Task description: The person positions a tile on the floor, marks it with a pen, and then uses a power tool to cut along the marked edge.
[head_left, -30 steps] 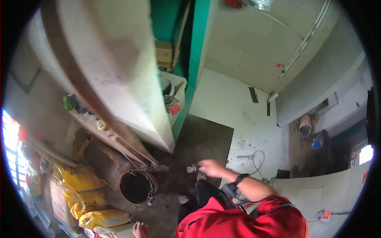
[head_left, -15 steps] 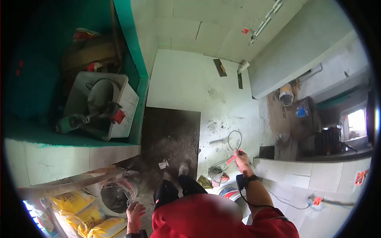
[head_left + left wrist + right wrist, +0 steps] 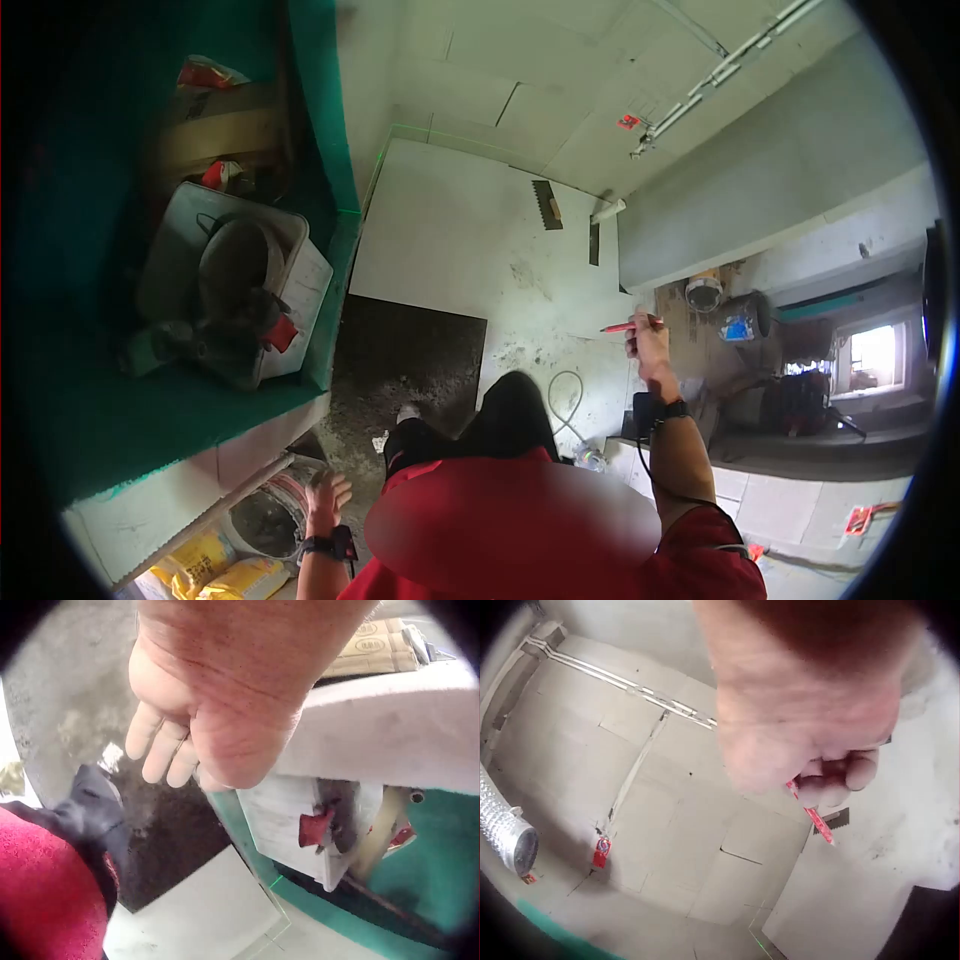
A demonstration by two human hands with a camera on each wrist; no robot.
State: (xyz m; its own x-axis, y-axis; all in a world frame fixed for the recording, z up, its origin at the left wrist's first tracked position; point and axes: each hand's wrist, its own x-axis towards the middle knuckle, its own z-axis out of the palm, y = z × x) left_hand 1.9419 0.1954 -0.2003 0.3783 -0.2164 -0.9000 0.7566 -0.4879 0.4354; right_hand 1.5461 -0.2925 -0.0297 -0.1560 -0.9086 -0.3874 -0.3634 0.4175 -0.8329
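In my right hand (image 3: 650, 350) is a slim red pencil (image 3: 618, 328), gripped in curled fingers with its point toward the left. The right wrist view shows the pencil (image 3: 820, 823) coming out below the bent fingers, its pointed end downward; the palm hides the rest. Held out over the right side of the pale floor slabs (image 3: 440, 210), this hand is well clear of my body. My left hand (image 3: 327, 497) holds nothing and hangs low on the left, fingers loosely extended, near a round bucket (image 3: 298, 490). In the left wrist view its palm (image 3: 240, 742) faces the camera.
A notched trowel (image 3: 544, 200) lies on the slabs toward the far wall. Dark bare floor (image 3: 410, 345) borders them at the left. A looped cable (image 3: 566, 410) lies near my knees. At left stands a white tub (image 3: 312, 285); yellow bags (image 3: 205, 562) lie lower left.
The head view has swung right. My right hand has gone from over the dark floor to over the slabs, then farther forward, with the red pencil showing in it. My left hand has come further into view.
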